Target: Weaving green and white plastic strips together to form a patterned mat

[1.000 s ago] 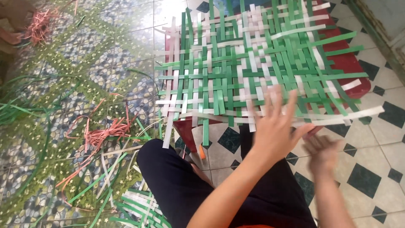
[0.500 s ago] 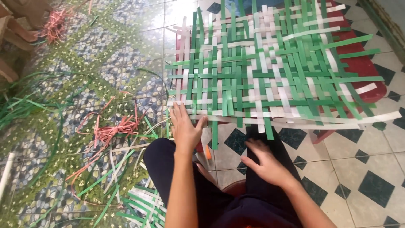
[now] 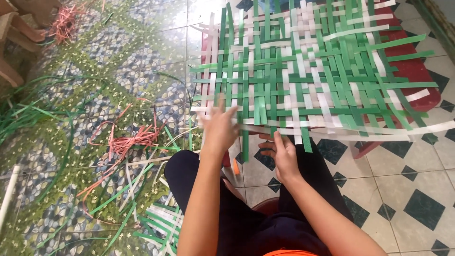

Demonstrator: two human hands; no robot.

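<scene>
Left hand [image 3: 219, 129], fingers spread, presses the mat's [image 3: 303, 71] near edge; right hand [image 3: 283, 154], fingers together, lies just under that edge.

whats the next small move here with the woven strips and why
Probably press the long white strip at the near edge tighter against the woven mat. Both hands sit at that edge, the left hand on the weave and the right hand just below it, and the white strip runs loose and slanted along the mat's edge.
</scene>
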